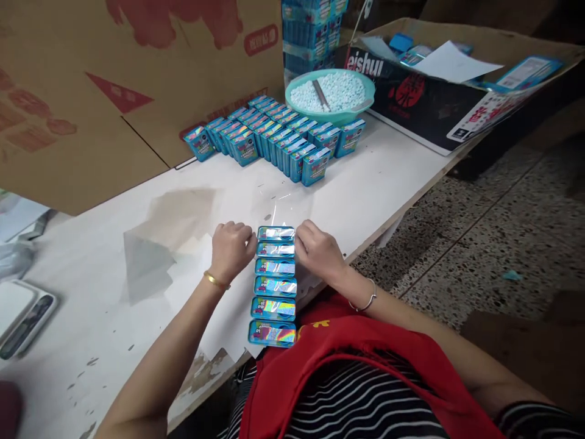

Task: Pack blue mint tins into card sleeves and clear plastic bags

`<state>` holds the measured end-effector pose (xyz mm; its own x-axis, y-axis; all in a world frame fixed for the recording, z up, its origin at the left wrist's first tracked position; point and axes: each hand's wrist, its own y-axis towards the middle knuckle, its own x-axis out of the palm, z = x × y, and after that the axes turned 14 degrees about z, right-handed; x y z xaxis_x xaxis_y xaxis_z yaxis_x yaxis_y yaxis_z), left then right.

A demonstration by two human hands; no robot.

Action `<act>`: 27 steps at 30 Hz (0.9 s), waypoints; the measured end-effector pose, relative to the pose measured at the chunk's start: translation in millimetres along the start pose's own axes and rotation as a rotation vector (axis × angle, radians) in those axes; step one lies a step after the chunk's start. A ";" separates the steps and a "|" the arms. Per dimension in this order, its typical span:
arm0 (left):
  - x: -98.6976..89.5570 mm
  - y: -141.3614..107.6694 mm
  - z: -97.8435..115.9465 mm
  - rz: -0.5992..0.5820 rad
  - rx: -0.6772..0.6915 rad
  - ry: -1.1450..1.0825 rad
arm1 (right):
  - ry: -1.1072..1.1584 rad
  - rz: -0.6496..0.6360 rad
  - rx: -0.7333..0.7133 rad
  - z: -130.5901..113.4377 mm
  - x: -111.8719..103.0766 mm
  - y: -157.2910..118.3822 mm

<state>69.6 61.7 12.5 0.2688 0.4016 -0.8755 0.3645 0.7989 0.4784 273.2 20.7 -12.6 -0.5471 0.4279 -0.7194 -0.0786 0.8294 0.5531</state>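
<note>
Several small blue tins with shiny, rainbow-glinting strips on top form a single row running away from my body. At its far end, my left hand is closed at the left side of the farthest tin. My right hand is closed too, its curled fingers at that tin's right side. Whether the fingers grip the tin or something thin at its ends is hidden. The row stands on white paper covering the table.
Blue printed packs stand grouped ahead. Behind them, a turquoise bowl holds small white pieces and a dark strip. A big cardboard box is at left, an open black box at right, a scale at far left.
</note>
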 end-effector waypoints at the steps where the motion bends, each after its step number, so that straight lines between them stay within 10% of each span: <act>1: -0.5 -6.2 -0.2 0.028 0.032 0.020 | -0.017 0.003 -0.017 -1.5 0.1 -3.7; 7: 14.0 -33.4 -4.3 0.056 -0.061 0.060 | -0.192 -0.077 0.098 -0.4 8.5 -21.5; 13: 30.6 -36.4 -0.7 -0.235 -0.182 0.013 | -0.308 -0.389 0.294 6.0 18.1 -25.1; 27: -48.9 -143.1 34.9 -0.350 -0.085 -0.077 | 0.045 -0.638 -0.226 -13.9 -10.1 -74.0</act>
<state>35.4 -87.8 -10.8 0.2085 0.0648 -0.9759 0.3722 0.9175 0.1405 272.9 -50.0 -40.4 -0.3699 -0.1400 -0.9185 -0.5669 0.8172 0.1038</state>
